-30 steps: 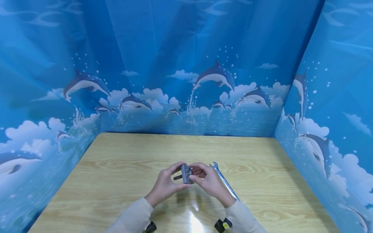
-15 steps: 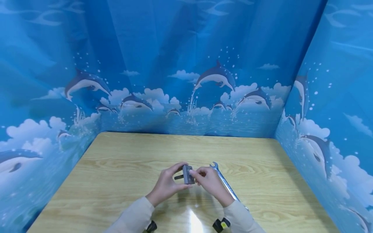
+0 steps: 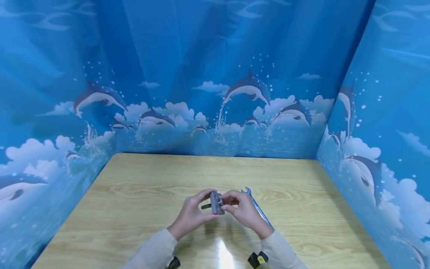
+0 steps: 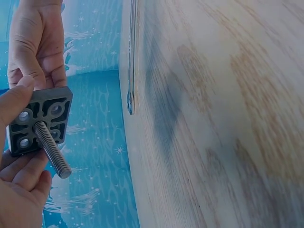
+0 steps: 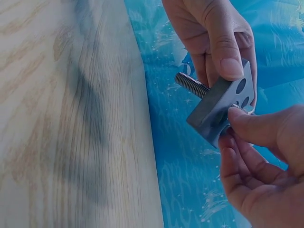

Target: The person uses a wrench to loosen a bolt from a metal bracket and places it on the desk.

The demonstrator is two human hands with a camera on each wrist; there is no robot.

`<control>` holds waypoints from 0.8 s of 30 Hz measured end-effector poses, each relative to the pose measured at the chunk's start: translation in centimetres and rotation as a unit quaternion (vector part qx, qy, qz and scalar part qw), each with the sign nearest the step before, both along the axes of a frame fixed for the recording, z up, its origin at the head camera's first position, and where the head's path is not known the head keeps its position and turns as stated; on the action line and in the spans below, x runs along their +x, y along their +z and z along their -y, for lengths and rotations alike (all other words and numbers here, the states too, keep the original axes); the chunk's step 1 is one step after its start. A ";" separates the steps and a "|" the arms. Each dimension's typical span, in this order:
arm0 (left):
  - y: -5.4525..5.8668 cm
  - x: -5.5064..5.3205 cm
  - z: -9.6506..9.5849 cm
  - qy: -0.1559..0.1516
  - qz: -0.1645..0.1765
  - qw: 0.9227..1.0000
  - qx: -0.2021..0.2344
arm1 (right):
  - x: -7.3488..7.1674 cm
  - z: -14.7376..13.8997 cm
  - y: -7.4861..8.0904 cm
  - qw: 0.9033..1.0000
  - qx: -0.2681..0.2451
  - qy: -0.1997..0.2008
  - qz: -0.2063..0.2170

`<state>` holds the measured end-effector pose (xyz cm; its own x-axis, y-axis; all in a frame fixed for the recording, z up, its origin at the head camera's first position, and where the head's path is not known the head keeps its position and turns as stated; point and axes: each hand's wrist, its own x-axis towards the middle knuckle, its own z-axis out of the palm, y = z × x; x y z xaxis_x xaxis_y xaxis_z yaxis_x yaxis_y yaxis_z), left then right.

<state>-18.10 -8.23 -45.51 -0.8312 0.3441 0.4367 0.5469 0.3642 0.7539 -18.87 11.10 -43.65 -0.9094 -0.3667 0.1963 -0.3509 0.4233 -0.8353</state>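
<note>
A square grey plate (image 3: 214,203) with corner holes is held up above the table by my left hand (image 3: 189,216), thumb on one edge and fingers on the opposite one. From its ribbed side a threaded bolt (image 4: 53,151) sticks out, pointing left in the head view. At the plate's smooth side, my right hand (image 3: 244,210) pinches a small metal part at the centre between thumb and fingers. Fingertips mostly cover that part in the right wrist view, so whether it is a bolt head or a nut cannot be told.
A silver wrench (image 3: 258,210) lies slanted on the wooden table (image 3: 151,186), partly behind my right hand and forearm. Blue dolphin-print curtains (image 3: 201,93) enclose the table's back and both sides.
Half a second ago my right fingers lay closer over the plate's smooth side; now they sit further out, showing the small central part. The plate has dropped slightly, still in my left hand.
</note>
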 end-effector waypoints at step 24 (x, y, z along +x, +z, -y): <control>-0.4 0.0 0.0 0.016 -0.038 0.999 -0.033 | 0.1 0.4 -0.9 0.988 -0.032 -0.029 0.151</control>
<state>-18.14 -8.22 -45.89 -0.8070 0.3488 0.4766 0.5896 0.4298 0.6838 -18.82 10.66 -44.55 -0.9492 -0.3075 -0.0667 -0.0577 0.3785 -0.9238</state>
